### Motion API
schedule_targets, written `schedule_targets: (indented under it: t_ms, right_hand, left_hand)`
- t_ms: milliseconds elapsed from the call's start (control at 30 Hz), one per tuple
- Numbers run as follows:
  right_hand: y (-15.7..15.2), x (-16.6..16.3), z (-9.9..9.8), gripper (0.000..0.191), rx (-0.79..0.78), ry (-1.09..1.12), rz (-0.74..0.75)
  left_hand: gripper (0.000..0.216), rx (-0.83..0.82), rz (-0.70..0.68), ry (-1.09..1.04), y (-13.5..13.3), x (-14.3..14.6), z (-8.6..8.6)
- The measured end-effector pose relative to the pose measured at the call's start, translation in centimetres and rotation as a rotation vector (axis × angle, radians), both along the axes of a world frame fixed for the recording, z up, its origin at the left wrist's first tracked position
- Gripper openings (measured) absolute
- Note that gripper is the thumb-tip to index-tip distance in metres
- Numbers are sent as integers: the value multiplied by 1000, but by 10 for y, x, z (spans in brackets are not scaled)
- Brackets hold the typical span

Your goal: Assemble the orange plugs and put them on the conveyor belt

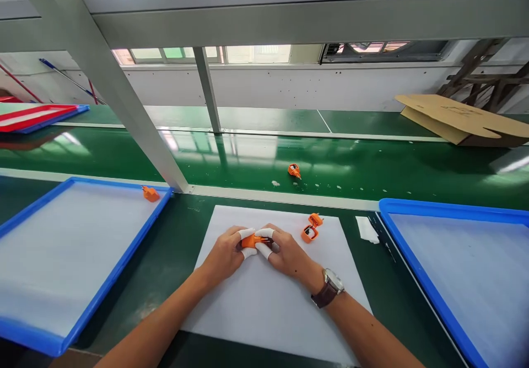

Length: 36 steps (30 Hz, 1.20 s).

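Observation:
Both hands work over the white sheet (268,302), with pale finger covers on the thumbs and index fingers. My left hand (226,253) is closed on the rounded end of a small orange plastic part (249,241). At the part's other end, where dark prong-like pieces stick out, my right hand (285,251) pinches it between thumb and index finger. Fingers hide much of its shape. To the right on the sheet lies an orange casing (309,232) with its lid flipped up and something white and dark inside.
A blue-rimmed tray (119,269) at left holds one orange part (150,194) in its far corner. Another blue-rimmed tray (430,296) stands at right, beside a white scrap (366,230). Another orange piece (294,171) lies on the green belt (248,158). A metal post (136,120) slants down at left.

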State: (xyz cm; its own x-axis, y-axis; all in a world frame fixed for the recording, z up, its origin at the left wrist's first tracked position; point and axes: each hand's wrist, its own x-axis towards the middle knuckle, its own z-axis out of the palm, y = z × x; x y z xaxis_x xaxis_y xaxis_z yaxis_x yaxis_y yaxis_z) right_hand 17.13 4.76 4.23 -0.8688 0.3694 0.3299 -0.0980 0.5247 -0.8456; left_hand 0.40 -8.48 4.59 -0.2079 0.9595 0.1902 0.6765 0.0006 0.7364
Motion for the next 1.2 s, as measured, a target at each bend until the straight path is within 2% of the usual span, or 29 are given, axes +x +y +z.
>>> schedule_targets:
  t_ms: [300, 500, 667, 933, 1067, 1200]
  right_hand:
    - [-3, -1, -3, 22, -48, 9, -47]
    - [-1, -1, -1, 22, -34, 13, -27]
    - [6, -2, -2, 20, -96, 2, 28]
    - [9, -3, -8, 16, -203, -40, 25]
    - [9, -1, -6, 18, -196, -43, 31]
    - [6, 0, -3, 16, -157, -54, 30]
  left_hand:
    - [49, 124, 0, 79, -3, 3, -8]
    - [42, 151, -1, 104, -1, 3, -8]
    - [39, 175, -46, 149, 2, 3, -5]
    - [34, 124, -41, 14, 0, 1, -5]
    - [34, 42, -60, -84, -2, -2, 0]
    - [32, 31, -77, -108, 0, -4, -1]
